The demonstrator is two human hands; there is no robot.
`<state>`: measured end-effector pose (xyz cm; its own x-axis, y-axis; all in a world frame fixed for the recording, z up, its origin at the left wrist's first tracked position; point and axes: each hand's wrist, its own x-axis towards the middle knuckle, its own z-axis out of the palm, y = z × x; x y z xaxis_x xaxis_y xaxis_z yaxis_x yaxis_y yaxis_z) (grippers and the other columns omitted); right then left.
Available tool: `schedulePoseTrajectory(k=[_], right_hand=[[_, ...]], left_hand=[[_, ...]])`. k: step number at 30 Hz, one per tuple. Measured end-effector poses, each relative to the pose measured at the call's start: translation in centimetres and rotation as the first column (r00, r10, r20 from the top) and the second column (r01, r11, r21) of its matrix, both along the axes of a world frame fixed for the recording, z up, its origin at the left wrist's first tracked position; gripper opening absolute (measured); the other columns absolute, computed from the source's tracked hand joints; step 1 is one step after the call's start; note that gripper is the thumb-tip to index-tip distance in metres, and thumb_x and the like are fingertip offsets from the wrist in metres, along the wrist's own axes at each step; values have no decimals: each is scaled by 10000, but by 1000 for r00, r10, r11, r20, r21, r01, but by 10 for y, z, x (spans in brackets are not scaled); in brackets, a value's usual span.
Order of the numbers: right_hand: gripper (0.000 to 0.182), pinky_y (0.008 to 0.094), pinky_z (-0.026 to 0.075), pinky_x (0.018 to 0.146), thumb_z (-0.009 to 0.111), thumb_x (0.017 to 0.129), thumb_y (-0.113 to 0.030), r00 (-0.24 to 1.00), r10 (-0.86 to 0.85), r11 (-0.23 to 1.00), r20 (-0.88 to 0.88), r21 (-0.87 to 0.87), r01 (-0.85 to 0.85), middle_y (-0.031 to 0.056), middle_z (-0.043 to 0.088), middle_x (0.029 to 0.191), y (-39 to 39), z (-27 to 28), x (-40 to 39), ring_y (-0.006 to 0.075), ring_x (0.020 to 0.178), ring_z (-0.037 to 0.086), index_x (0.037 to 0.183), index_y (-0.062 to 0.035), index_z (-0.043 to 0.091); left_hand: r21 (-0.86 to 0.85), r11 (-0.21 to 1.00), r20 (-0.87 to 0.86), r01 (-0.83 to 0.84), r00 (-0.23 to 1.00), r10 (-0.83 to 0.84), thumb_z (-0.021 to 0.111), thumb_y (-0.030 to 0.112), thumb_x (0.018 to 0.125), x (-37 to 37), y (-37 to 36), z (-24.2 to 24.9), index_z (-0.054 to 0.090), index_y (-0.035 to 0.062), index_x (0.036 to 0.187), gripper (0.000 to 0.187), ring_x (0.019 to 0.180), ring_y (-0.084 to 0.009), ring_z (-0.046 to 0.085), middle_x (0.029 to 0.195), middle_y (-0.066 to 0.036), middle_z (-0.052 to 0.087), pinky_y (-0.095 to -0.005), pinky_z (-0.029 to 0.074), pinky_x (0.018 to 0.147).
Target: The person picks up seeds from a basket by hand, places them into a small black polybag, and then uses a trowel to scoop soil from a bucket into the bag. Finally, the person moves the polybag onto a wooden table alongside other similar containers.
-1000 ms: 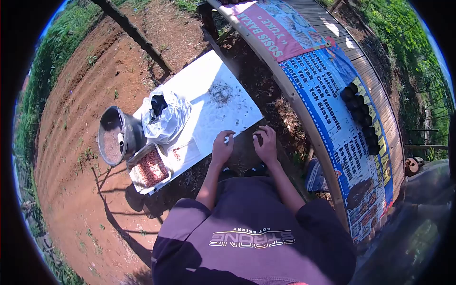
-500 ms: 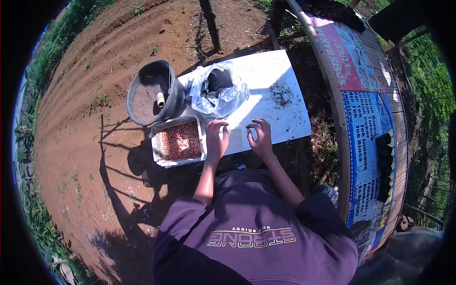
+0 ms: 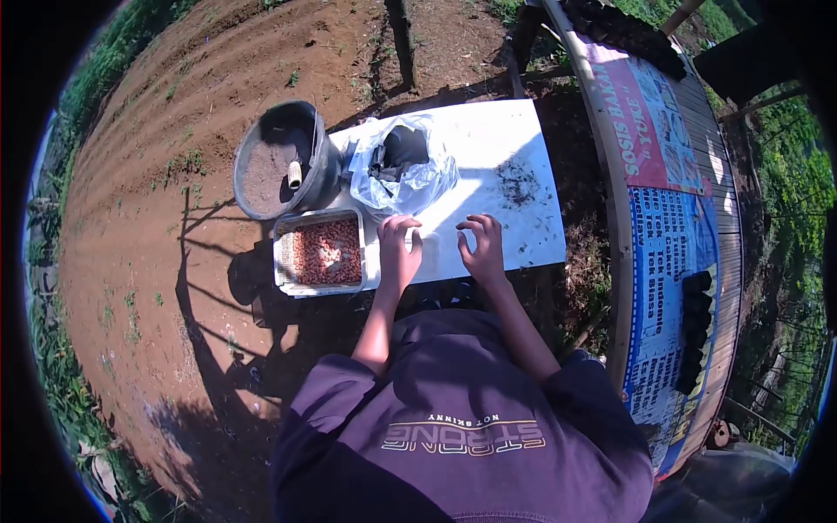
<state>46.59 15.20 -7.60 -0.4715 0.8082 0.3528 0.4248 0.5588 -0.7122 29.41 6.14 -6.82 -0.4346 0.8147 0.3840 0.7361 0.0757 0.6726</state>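
Along the tabletop's [image 3: 497, 131] near edge, I see the left hand [image 3: 398, 253] and right hand [image 3: 482, 251] raised side by side, both released, fingers loosely curled, thumbs apart from them. Just left of the left hand, I find the pale tray [image 3: 283, 253] of reddish kernels [image 3: 327, 248] at the near left corner. Dark specks [image 3: 518, 184] lie scattered toward the right edge. Farther left sits a clear plastic bag [image 3: 430, 185] with dark contents, then a black bucket [image 3: 323, 166] beside the left edge; I cannot tell what supports it.
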Motion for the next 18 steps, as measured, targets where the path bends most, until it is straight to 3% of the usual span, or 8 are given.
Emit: schedulePoseTrajectory(k=[3, 7, 10, 12, 18], right_hand=[[210, 469, 395, 1040, 686, 818, -87, 1000, 29, 999, 2, -15, -29, 125, 574, 1173, 8, 1, -5, 363, 1209, 470, 1024, -90, 644], [236, 474, 366, 1073, 670, 844, -120, 992, 102, 991, 73, -89, -95, 132, 566, 1228, 14, 11, -17, 366, 1255, 437, 1078, -98, 645], [280, 471, 358, 1093, 671, 843, -125, 986, 128, 987, 102, -115, -116, 133, 552, 1267, 17, 16, -35, 373, 1274, 426, 1119, -97, 631], [324, 475, 351, 1105, 672, 844, -130, 987, 127, 990, 98, -76, -120, 135, 538, 1303, 20, 19, -49, 382, 1288, 418, 1161, -102, 613], [488, 492, 313, 1138, 664, 865, -181, 968, 161, 984, 193, 49, -174, 100, 497, 1415, 38, 22, -101, 402, 1390, 329, 1330, -134, 524]], left_hand=[[38, 999, -144, -25, 989, 30, 639, -15, 800, -9, 8, -3, 581, 97, 1032, 264, 1143, -340, 516, 1117, -111, 580, -455, 402, 1016], [-2, 998, -105, -70, 992, 70, 616, 6, 815, -18, 13, 2, 565, 79, 1077, 277, 1192, -352, 488, 1151, -127, 562, -477, 389, 1041], [-65, 988, -205, -141, 971, 125, 607, 103, 867, -28, 18, 5, 545, 71, 1231, 370, 1322, -375, 410, 1326, -152, 522, -489, 345, 1107], [-103, 985, -237, -142, 965, 114, 615, 181, 896, -38, 18, 3, 520, 66, 1316, 446, 1405, -381, 338, 1436, -165, 468, -498, 308, 1140], [-135, 989, -333, -66, 943, 17, 605, 238, 919, -81, 29, -5, 560, 66, 1293, 415, 1424, -382, 322, 1425, -141, 498, -555, 247, 1155]])
